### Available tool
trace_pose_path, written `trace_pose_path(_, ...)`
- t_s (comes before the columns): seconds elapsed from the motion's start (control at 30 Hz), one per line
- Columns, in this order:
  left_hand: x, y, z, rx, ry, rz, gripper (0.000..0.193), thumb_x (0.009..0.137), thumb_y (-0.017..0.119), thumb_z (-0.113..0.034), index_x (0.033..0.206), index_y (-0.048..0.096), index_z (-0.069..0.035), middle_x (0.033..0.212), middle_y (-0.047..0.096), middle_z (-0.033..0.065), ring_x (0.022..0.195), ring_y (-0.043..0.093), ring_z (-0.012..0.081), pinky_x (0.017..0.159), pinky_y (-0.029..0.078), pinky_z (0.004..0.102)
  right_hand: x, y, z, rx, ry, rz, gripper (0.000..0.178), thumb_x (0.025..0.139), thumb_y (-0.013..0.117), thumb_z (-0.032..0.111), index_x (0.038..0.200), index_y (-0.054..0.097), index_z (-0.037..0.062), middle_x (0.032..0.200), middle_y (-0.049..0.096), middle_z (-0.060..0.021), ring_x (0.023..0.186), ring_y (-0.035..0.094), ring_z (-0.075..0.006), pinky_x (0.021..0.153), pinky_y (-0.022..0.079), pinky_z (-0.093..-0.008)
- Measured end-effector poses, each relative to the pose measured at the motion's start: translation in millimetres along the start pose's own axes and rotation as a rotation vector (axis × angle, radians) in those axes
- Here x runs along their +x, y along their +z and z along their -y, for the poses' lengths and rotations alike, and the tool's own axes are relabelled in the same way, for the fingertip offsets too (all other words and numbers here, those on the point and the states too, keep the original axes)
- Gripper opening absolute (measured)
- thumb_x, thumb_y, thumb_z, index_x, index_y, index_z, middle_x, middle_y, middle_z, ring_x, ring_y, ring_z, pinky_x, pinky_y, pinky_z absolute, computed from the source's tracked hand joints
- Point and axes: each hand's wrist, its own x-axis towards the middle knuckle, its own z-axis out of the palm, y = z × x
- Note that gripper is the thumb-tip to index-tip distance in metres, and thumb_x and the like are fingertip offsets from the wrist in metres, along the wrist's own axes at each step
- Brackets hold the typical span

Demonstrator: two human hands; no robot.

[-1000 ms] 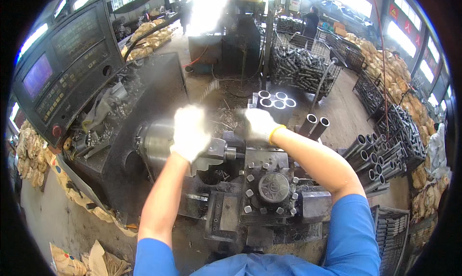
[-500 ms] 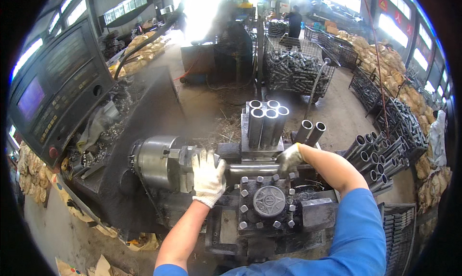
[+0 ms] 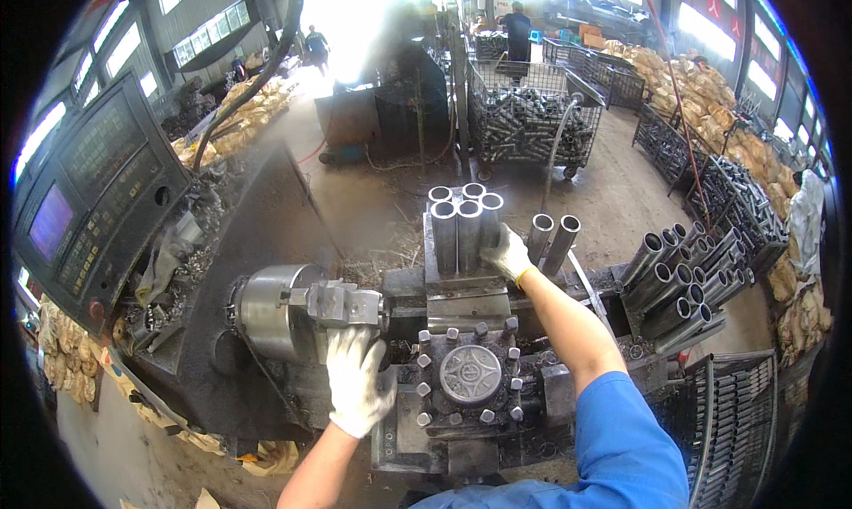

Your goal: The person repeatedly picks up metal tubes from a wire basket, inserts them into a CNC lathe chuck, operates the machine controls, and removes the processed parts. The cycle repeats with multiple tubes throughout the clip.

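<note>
My left hand [image 3: 359,383], in a pale knit glove, is open, its fingertips at the lower edge of the blocky jaws [image 3: 335,303] of a steel lathe chuck [image 3: 275,312]. My right hand [image 3: 508,254], gloved the same way, has its fingers closed round the lower part of the right-hand steel tube [image 3: 491,225] in an upright cluster. These tubes stand on a metal block [image 3: 466,298] behind the square tool post [image 3: 470,374], which is ringed with bolts. Part of the held tube is hidden by the glove.
Two more tubes [image 3: 552,243] lean right of my hand, near a bundle of slanted tubes [image 3: 679,287]. A control panel [image 3: 84,198] stands at left. Behind are a wire cage of metal parts [image 3: 532,118] and a person [image 3: 516,34]. A slatted rack [image 3: 732,420] is at lower right.
My right hand has moved up from the horizontal tube by the tool post to the upright cluster. My left hand has slid down off the chuck jaws' front. The view has shifted slightly.
</note>
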Motion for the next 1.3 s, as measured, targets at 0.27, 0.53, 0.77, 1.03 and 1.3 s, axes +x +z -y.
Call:
trace_pose_path(0.27,-137.5,-24.4,5.9,-0.008,-0.243,-0.134,0.057,0.079,0.078,-0.013,0.133,0.064,0.0,0.136,0.064,0.0232,0.129,0.06,0.0451,0.118,0.044,0.0578,-78.7,-99.3,105.1,-0.161,-0.415,0.091,0.055,0.074,0.087,0.028,0.123,0.07,0.008,0.108,0.075,-0.0188,0.103,0.074,-0.0396,0.092,0.06,-0.0483)
trace_pose_path(0.53,-199.5,-10.2,15.1,-0.06,-0.601,-0.042,0.044,0.085,0.078,-0.01,0.127,0.071,0.0,0.124,0.074,0.0222,0.116,0.071,0.0398,0.104,0.055,0.0461,-72.8,-63.1,128.0,-0.76,-0.495,0.551,0.043,0.075,0.081,0.045,0.095,0.08,0.0067,0.086,0.078,-0.0216,0.085,0.079,-0.0393,0.08,0.064,-0.0502)
trace_pose_path(0.77,-293.4,-33.6,52.2,-0.168,-1.073,0.022,0.028,0.094,0.072,-0.012,0.12,0.073,-0.001,0.107,0.079,0.0194,0.097,0.078,0.0305,0.092,0.061,0.0405,-63.6,-24.6,102.2,-0.467,-0.532,0.765,0.054,0.076,0.083,0.049,0.101,0.08,0.0016,0.086,0.077,-0.0245,0.082,0.077,-0.0428,0.078,0.061,-0.0511)
trace_pose_path(1.03,-384.6,-67.8,131.3,-0.617,-1.682,-0.981,0.034,0.109,0.062,-0.041,0.111,0.064,-0.007,0.087,0.065,0.005,0.068,0.062,0.0184,0.061,0.053,0.0352,-46.9,6.1,89.9,-0.304,-0.436,1.055,0.062,0.083,0.084,0.051,0.105,0.075,-0.0057,0.082,0.075,-0.0254,0.074,0.074,-0.0407,0.07,0.059,-0.0477)
trace_pose_path(1.3,-411.3,-107.1,188.7,-1.121,-1.718,-1.14,0.053,0.105,0.047,-0.069,0.077,0.05,-0.025,0.059,0.041,-0.0047,0.049,0.038,0.0174,0.05,0.029,0.0358,-34.4,74.9,179.2,0.044,-0.39,1.284,0.089,0.086,0.084,0.016,0.158,0.035,-0.0007,0.124,0.07,-0.0176,0.1,0.073,-0.0256,0.086,0.064,-0.0381)
